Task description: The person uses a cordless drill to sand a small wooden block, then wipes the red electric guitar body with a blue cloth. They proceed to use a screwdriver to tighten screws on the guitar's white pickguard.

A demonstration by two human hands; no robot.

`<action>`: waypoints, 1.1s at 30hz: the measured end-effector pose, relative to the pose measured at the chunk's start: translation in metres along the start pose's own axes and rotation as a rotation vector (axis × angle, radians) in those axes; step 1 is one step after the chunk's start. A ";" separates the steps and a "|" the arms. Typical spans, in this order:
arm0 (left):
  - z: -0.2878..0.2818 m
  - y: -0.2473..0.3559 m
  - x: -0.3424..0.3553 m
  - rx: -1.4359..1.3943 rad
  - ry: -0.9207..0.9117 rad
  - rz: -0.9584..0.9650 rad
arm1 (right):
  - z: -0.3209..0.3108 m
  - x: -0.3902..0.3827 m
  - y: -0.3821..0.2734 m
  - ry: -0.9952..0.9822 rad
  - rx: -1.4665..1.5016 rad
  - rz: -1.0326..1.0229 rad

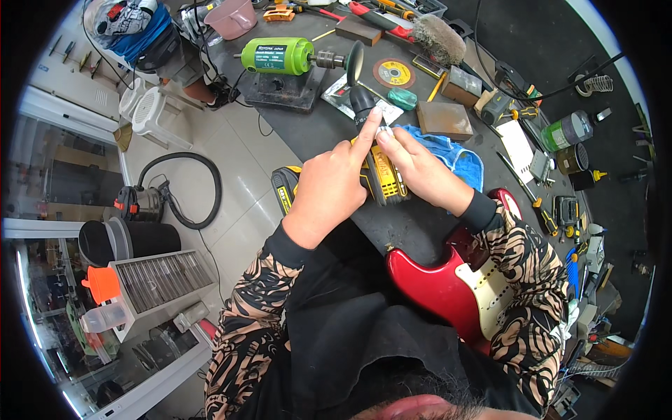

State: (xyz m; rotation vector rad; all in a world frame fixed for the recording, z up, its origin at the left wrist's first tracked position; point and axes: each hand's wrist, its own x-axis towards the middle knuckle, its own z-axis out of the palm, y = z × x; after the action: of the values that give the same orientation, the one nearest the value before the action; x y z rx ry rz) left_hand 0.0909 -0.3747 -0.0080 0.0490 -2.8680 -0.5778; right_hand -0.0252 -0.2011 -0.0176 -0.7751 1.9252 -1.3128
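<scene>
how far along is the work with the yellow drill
Done: the yellow and black cordless drill lies on the dark workbench. In hand: the left hand steadies it, index finger at the black chuck; the right hand pinches something small there. Left: the red electric guitar lies untouched.

Bright even daylight, soft shadows, strong fisheye bending, black rim.

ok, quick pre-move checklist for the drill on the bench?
1. Left hand on the yellow-and-black cordless drill: ok, it grips the body.
2. Right hand at the chuck: ok, fingertips pinch a small part there.
3. Part seated in chuck: cannot tell.
4. Drill supported by the workbench: ok.
5. Red electric guitar apart from the drill: ok.
6. Trigger untouched: cannot tell.
</scene>
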 end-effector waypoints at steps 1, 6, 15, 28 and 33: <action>0.000 0.000 0.000 0.002 0.002 0.002 | 0.000 0.000 0.001 0.005 -0.003 -0.002; 0.000 0.001 -0.002 0.016 0.005 -0.010 | 0.000 0.001 0.002 -0.004 -0.026 0.006; 0.003 0.003 -0.005 0.029 0.039 -0.014 | 0.000 0.000 0.001 -0.009 -0.033 -0.004; 0.004 0.003 -0.006 0.025 0.052 -0.018 | 0.004 0.000 0.002 0.056 -0.016 -0.110; 0.004 0.004 -0.007 0.027 0.055 -0.019 | 0.004 0.001 0.003 0.049 -0.008 -0.096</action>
State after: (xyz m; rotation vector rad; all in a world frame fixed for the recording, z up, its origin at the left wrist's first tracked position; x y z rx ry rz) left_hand 0.0967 -0.3694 -0.0115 0.0957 -2.8250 -0.5334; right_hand -0.0231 -0.2030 -0.0220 -0.8564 1.9539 -1.3943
